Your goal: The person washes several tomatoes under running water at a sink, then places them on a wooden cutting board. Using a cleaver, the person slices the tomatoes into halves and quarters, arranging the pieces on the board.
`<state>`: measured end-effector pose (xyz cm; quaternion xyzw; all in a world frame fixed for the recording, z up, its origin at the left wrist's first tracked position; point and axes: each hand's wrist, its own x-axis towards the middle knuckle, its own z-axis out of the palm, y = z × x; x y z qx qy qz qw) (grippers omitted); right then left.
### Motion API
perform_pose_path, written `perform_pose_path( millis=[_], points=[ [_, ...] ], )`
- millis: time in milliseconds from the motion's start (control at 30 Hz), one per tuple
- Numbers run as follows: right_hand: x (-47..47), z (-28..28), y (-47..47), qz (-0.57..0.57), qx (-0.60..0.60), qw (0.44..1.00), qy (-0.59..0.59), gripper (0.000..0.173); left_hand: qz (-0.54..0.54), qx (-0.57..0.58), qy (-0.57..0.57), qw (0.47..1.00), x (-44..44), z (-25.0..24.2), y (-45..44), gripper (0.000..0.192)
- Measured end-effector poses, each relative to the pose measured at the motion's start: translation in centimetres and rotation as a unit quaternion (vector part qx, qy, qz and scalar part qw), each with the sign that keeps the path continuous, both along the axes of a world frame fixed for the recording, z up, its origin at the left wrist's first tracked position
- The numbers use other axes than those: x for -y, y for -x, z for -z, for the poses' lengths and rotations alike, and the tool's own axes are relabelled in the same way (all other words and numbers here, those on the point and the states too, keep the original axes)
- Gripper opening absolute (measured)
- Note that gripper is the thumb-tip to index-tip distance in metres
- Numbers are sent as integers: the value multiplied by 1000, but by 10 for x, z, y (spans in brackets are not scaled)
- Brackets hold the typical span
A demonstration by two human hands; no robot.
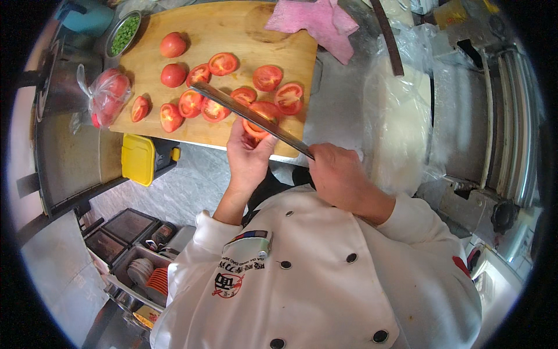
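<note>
My right hand (338,174) grips the handle of a long kitchen knife (244,112), whose blade reaches up and left over the wooden cutting board (218,26). Below the blade, my left hand (248,152) holds a cut tomato (258,128) near the board's front edge. The blade crosses in front of this tomato and hides part of it; whether it is cutting in, I cannot tell. Several tomato pieces lie around, among them a half (289,98) at the right and a wedge (140,108) at the left. Two rounded tomatoes (172,44) rest farther back, their undersides hidden.
A knotted plastic bag of tomatoes (111,96) sits at the board's left edge, below a metal bowl of chopped greens (125,35). A pink cloth (316,22) overlaps the far right corner. Plastic-covered pale dough (396,126) lies right. A yellow-lidded bin (138,159) stands below.
</note>
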<state>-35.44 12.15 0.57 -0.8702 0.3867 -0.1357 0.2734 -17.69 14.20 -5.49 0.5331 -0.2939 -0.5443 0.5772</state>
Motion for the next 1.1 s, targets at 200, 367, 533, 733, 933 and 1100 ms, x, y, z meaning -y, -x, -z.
perform_pose_path(
  millis=[200, 367, 533, 733, 933, 1100],
  points=[
    [4, 5, -5, -14, -4, 998, 58, 9, 27, 23, -9, 999, -2, 5, 3, 24],
    [10, 9, -9, -22, -21, 999, 37, 10, -5, 15, 9, 1000, -3, 13, 5, 24],
    [13, 10, -12, -34, -10, 998, 54, 10, 2, 56, 9, 998, -3, 19, 1, 33],
    [18, 17, -3, -46, -32, 997, 60, 11, 76, 86, -68, 991, -6, 17, -21, 31],
    [25, 23, 7, -2, -6, 999, 49, 8, 64, 138, -4, 988, -3, 19, -29, 46],
    [28, 19, 18, 94, 49, 993, 45, 11, 105, 408, 39, 906, 7, 22, -53, 68]
  ],
)
